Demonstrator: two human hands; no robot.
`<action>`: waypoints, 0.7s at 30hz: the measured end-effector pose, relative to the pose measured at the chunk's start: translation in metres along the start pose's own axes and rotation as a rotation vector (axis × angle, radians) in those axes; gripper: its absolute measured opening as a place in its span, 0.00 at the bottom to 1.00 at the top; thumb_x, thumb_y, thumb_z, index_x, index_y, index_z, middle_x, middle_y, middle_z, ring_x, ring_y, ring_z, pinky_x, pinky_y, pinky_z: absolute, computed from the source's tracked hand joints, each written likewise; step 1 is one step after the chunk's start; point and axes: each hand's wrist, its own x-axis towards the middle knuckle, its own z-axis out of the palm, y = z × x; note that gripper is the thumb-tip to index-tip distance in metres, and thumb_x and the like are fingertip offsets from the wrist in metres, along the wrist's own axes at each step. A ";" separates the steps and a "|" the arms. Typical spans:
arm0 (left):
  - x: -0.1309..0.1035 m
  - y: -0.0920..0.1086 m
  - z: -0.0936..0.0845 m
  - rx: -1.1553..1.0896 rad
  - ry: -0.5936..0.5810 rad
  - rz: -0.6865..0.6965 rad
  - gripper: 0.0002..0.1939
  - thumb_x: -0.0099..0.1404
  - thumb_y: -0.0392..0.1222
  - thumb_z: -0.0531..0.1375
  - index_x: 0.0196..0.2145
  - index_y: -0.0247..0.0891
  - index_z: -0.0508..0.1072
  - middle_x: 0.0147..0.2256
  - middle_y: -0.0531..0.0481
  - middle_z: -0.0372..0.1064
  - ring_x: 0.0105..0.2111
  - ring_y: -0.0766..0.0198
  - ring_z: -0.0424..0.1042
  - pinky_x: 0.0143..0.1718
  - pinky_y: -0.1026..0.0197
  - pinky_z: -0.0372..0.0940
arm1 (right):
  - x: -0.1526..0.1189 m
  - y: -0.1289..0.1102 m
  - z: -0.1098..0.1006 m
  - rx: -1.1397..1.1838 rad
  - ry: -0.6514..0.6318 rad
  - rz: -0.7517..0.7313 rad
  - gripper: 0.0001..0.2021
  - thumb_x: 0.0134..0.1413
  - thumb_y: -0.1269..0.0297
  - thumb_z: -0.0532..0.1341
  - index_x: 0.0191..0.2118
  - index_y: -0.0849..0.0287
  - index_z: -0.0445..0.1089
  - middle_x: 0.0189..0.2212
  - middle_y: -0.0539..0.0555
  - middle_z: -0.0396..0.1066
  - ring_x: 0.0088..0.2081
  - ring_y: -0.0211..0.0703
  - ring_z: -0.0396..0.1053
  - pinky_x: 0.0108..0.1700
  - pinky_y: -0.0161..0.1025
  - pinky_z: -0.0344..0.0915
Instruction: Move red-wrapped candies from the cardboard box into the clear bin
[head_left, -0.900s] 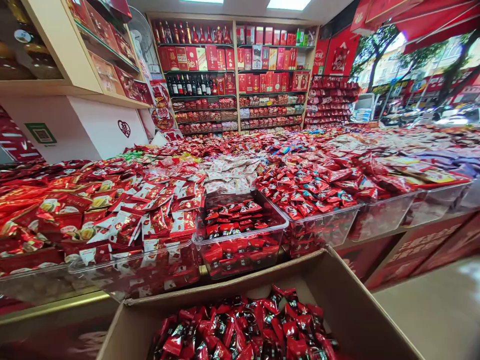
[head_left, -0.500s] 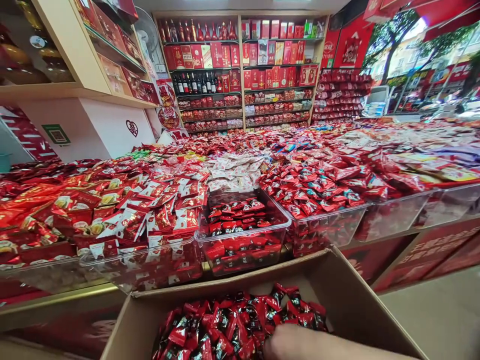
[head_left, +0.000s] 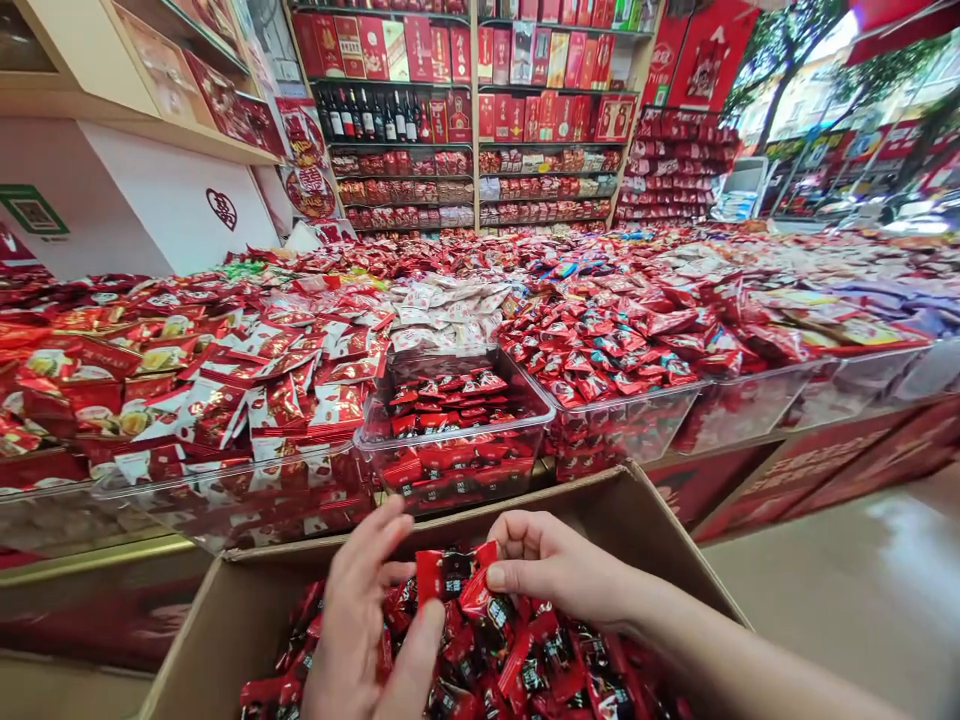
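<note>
In front of you sits an open brown cardboard box [head_left: 660, 540], filled with small red-and-black wrapped candies [head_left: 525, 660] heaped loosely. Just beyond its far edge stands a clear plastic bin [head_left: 457, 440] on the display counter, partly filled with the same red-and-black sweets. To the left of that bin, a second clear tray [head_left: 225, 500] holds a tall pile of red-and-silver foil packets [head_left: 277, 400]. To its right, another transparent bin [head_left: 637, 425] is heaped with red packets marked with blue [head_left: 600, 350]. Behind the middle bin lies a mound of white-wrapped sweets [head_left: 442, 310].

Your left hand [head_left: 367, 620] is down in the cardboard box, fingers spread and loosely curled, thumb pressed against the candies; it cups several from the side, though you cannot tell how many it actually holds. Your right hand [head_left: 555, 570] reaches in from the right, fingers bent inward, thumb and forefinger pinched on a small bunch of the red-and-black wrapped candies at the top of the heap. The two hands are near each other, the bunch of candies between them.
</note>
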 end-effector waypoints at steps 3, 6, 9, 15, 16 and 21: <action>0.007 -0.007 0.015 -0.155 -0.166 -0.239 0.26 0.46 0.44 0.62 0.45 0.45 0.61 0.45 0.48 0.62 0.44 0.56 0.62 0.41 0.62 0.60 | -0.002 0.000 0.002 0.026 0.010 -0.008 0.12 0.37 0.63 0.63 0.27 0.64 0.61 0.21 0.46 0.62 0.22 0.27 0.56 0.25 0.29 0.52; 0.013 -0.019 0.018 -0.226 -0.314 -0.461 0.22 0.45 0.44 0.63 0.39 0.41 0.64 0.27 0.52 0.70 0.27 0.63 0.69 0.26 0.67 0.63 | -0.001 0.001 0.005 0.036 0.080 -0.009 0.12 0.38 0.65 0.63 0.28 0.64 0.61 0.21 0.46 0.62 0.22 0.27 0.57 0.25 0.28 0.53; 0.018 -0.029 0.015 -0.297 -0.262 -0.458 0.17 0.48 0.42 0.62 0.36 0.40 0.64 0.29 0.52 0.70 0.27 0.66 0.69 0.29 0.67 0.64 | -0.002 0.001 0.009 0.095 0.112 0.033 0.17 0.33 0.67 0.65 0.33 0.63 0.61 0.26 0.48 0.64 0.26 0.29 0.61 0.28 0.30 0.58; 0.018 -0.035 0.016 -0.363 -0.154 -0.399 0.16 0.48 0.40 0.62 0.36 0.40 0.63 0.33 0.51 0.71 0.33 0.63 0.69 0.35 0.64 0.64 | -0.003 0.005 0.010 0.071 0.050 0.079 0.21 0.29 0.68 0.66 0.34 0.61 0.58 0.23 0.46 0.64 0.24 0.30 0.62 0.29 0.32 0.60; 0.017 -0.036 0.017 -0.370 -0.153 -0.394 0.16 0.49 0.40 0.62 0.36 0.40 0.63 0.33 0.51 0.71 0.33 0.62 0.69 0.35 0.64 0.64 | -0.002 0.007 0.008 0.054 0.052 0.070 0.21 0.29 0.68 0.66 0.33 0.61 0.58 0.22 0.46 0.64 0.23 0.30 0.62 0.29 0.31 0.59; 0.014 -0.032 0.020 -0.334 -0.157 -0.371 0.16 0.49 0.41 0.62 0.35 0.41 0.62 0.30 0.53 0.70 0.29 0.65 0.68 0.31 0.66 0.64 | -0.001 0.014 0.004 -0.035 0.006 0.038 0.16 0.33 0.67 0.65 0.31 0.62 0.60 0.22 0.46 0.64 0.24 0.29 0.60 0.27 0.29 0.56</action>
